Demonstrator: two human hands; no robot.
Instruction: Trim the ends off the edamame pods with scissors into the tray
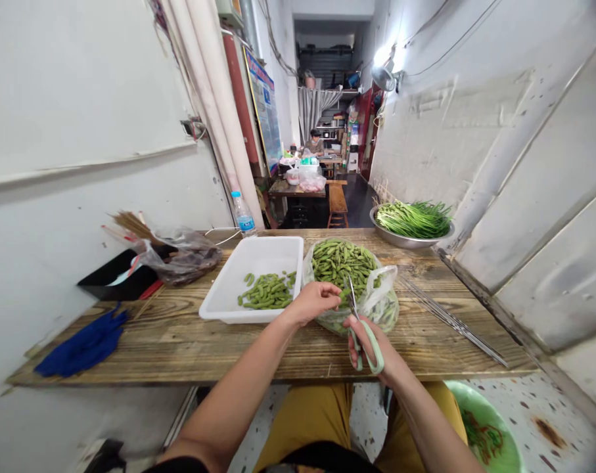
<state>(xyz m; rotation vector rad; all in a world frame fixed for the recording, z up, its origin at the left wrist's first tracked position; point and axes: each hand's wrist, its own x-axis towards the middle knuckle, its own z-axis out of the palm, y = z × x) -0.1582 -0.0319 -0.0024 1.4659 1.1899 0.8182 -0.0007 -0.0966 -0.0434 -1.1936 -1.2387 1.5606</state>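
My left hand [318, 301] pinches a green edamame pod [344, 295] above the front of a clear plastic bag [384, 299]. Heaped inside that bag are many edamame pods [344, 263]. A pair of scissors [369, 345] with pale green handles is in my right hand [371, 348], its fingers through the loops. The blades point up and away, right beside the pod, and look slightly parted. To the left stands a white plastic tub [223, 299], with a smaller pile of pods [268, 291] on its floor toward the right.
Metal skewers [455, 322] lie on the wooden table [179, 348] at right, below a steel bowl of green stalks [416, 220]. At left are a blue cloth [81, 345], a black box [115, 276] and a water bottle [243, 215]. A green basin [489, 427] stands on the floor. Another person [314, 141] sits far back.
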